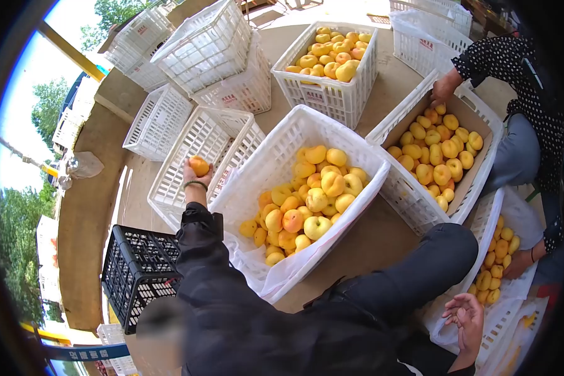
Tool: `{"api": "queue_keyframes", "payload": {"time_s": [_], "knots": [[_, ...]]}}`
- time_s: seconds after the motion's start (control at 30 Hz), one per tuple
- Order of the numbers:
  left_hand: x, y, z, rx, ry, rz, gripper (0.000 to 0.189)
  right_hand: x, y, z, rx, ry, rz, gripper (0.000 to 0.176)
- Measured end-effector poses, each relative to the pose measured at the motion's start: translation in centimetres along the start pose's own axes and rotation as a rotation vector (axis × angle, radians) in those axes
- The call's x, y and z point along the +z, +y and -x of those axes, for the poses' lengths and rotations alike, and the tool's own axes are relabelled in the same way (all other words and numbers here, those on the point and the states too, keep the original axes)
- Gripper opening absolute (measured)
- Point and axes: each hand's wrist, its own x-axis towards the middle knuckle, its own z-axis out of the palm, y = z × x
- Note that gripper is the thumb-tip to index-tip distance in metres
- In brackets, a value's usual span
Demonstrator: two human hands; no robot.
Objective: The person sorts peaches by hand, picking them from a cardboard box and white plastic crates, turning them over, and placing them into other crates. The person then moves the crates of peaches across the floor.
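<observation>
My left hand (pixel 197 178) holds a yellow-orange fruit (pixel 198 165) over a white slatted crate (pixel 163 183), inside which no fruit shows. To its right, a larger white crate (pixel 365 197) lined with thin white plastic is filled with yellow fruit (pixel 316 199), some with an orange blush. At the lower right, my right hand (pixel 465 321) is held palm up beside a plastic-lined crate (pixel 487 216), its fingers loosely curled and nothing visible in them.
A person in dotted sleeves (pixel 495 57) reaches into two fruit crates on the right. Another full crate (pixel 357 94) stands at the top. Stacked white crates (pixel 210 47) are at the upper left, a black crate (pixel 122 276) at the lower left.
</observation>
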Motion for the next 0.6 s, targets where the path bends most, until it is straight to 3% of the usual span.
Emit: {"api": "queue_keyframes", "payload": {"time_s": [0.03, 0.1, 0.13, 0.17, 0.23, 0.3, 0.37, 0.47, 0.5, 0.57, 0.6], "knots": [[-2.1, 0.6, -3.7, 0.043, -0.098, 0.01, 0.043, 0.5, -0.5, 0.2, -0.009, 0.01, -0.002, 0.041], [-3.6, 1.4, -6.9, 0.021, 0.053, 0.125, 0.051, 0.7, -0.9, 0.3, 0.015, 0.0, -0.049, 0.041], [-4.2, 0.6, -7.3, 0.115, -0.042, -0.014, 0.056, 0.8, -0.9, 0.5, 0.025, 0.011, -0.044, 0.042], [-3.3, -0.3, -6.1, 0.091, 0.172, -0.211, 0.062, 0.9, -1.1, 0.6, 0.035, 0.007, -0.038, 0.043], [-5.3, -2.0, -9.8, 0.253, 0.187, -0.806, 0.062, 1.0, -1.5, 1.0, 0.041, 0.035, -0.031, 0.042], [-5.9, -2.8, -9.8, 0.55, -0.175, -1.422, 0.067, 0.6, -1.5, 1.7, 0.035, -0.012, 0.018, 0.037], [-5.3, -3.6, -9.4, 0.641, -0.11, -2.21, 0.069, 0.0, -1.3, 2.6, 0.062, 0.032, -0.012, 0.035], [-5.9, -4.9, -7.8, 0.771, 0.037, -2.303, 0.055, -0.7, -1.0, 3.8, 0.045, 0.073, -0.021, 0.031], [-5.6, -4.9, -6.5, 0.714, 0.059, -2.228, 0.047, -1.0, -0.7, 4.1, 0.041, 0.112, -0.047, 0.031], [-5.6, -4.8, -6.1, 0.667, -0.021, -2.257, 0.038, -1.9, 0.3, 4.5, 0.034, 0.093, -0.046, 0.03], [-8.0, -4.2, -10.4, 0.805, -0.03, -2.203, 0.036, -2.2, 0.6, 4.8, 0.044, 0.097, -0.037, 0.031]]}}
